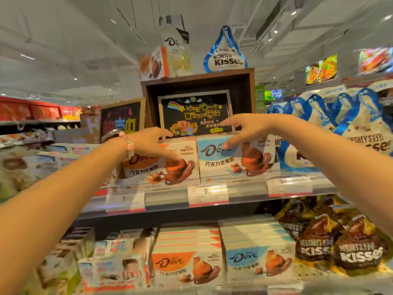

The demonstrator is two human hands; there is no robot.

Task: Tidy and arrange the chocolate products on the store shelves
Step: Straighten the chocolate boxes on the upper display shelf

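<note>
Both hands reach over the Dove boxes on the upper shelf.

Nearest, on the lower shelf, stand an orange Dove stack [187, 267] and a blue Dove stack [258, 262], with brown Kisses bags [344, 250] to their right. Above the price tags [207, 193], the left hand [151, 141] (a pink bead bracelet [127, 143] on its wrist) lies with straight fingers on the orange Dove box [161, 165], gripping nothing. The right hand [244, 128] hovers with fingers spread wide over the top edge of the blue Dove box [231, 158]; contact cannot be judged. Blue Kisses bags [340, 124] stand to the right, and a chalkboard sign [195, 113] behind.
</note>
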